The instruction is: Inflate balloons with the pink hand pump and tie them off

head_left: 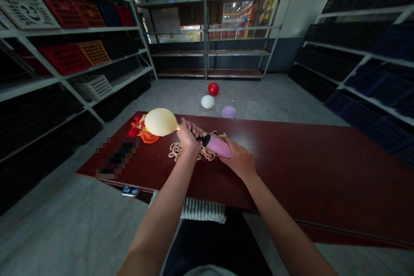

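A pale yellow balloon (161,122), partly inflated, points to the left above the table. My left hand (190,135) is closed around its neck, where it meets the black nozzle end (204,139) of a pink balloon pump (219,146). At the pump's other end, my right hand (239,159) grips the pink body. Below the pump lies a heap of tan rope (176,151) on the dark red table. Several uninflated balloons (148,137) in red, orange and yellow lie at the table's far left.
The dark red table (291,168) stretches right. Beyond it on the floor sit a red balloon (213,89), a white balloon (207,101) and a purple balloon (228,112). Metal shelves (239,52) with crates stand around. A blurred dark patch (118,157) covers something at the table's left.
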`<state>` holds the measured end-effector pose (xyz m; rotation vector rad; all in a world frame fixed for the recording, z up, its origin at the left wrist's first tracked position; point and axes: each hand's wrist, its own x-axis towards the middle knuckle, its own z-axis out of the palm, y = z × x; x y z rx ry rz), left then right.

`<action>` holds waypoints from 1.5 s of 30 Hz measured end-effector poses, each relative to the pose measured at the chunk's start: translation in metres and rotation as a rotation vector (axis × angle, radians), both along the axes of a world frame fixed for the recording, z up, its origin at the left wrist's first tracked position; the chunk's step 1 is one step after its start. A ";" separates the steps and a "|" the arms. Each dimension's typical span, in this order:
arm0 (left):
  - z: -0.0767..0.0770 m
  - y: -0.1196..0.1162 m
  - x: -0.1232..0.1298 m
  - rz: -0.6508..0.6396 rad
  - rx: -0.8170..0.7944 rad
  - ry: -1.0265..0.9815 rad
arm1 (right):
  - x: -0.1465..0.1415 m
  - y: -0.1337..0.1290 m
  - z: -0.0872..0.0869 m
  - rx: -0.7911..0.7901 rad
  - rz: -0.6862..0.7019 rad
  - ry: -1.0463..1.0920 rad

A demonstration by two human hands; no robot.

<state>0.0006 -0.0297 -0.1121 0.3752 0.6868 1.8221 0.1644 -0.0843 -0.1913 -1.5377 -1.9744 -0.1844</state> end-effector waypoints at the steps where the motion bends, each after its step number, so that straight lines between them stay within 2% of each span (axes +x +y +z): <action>1: -0.002 -0.003 -0.006 0.006 -0.005 -0.014 | -0.002 -0.001 0.000 0.011 0.032 -0.023; 6: -0.005 -0.015 -0.031 0.048 -0.027 -0.070 | -0.006 -0.003 -0.003 0.034 0.100 -0.118; 12: 0.007 -0.021 -0.064 0.066 0.012 -0.077 | -0.003 -0.004 -0.006 0.048 0.135 -0.113; 16: 0.027 -0.025 -0.090 0.081 0.064 -0.028 | -0.003 -0.005 -0.003 0.026 0.138 -0.094; 20: 0.058 -0.033 -0.108 0.087 0.128 0.016 | -0.005 -0.006 -0.001 -0.014 0.131 -0.056; 22: 0.074 -0.036 -0.107 0.090 0.152 0.036 | -0.005 -0.006 -0.002 -0.034 0.128 -0.023; 25: 0.092 -0.036 -0.092 0.111 0.179 0.060 | -0.003 -0.004 -0.003 -0.056 0.091 0.034; 29: 0.105 -0.026 -0.057 0.096 0.158 0.052 | 0.005 -0.002 0.000 -0.072 -0.033 0.108; 32: 0.112 -0.015 -0.032 0.040 0.151 0.073 | 0.008 -0.001 0.002 -0.080 -0.071 0.161; 34: 0.113 -0.008 -0.015 -0.008 0.155 0.099 | 0.008 0.000 0.002 -0.081 -0.085 0.186; 36: 0.106 -0.001 0.002 -0.055 0.163 0.127 | 0.007 0.000 0.002 -0.073 -0.104 0.209; 41: 0.068 0.008 0.044 -0.160 0.160 0.188 | 0.008 0.001 0.000 -0.046 -0.133 0.237; 45: 0.044 0.008 0.056 -0.179 0.145 0.187 | 0.009 0.001 0.000 -0.033 -0.173 0.204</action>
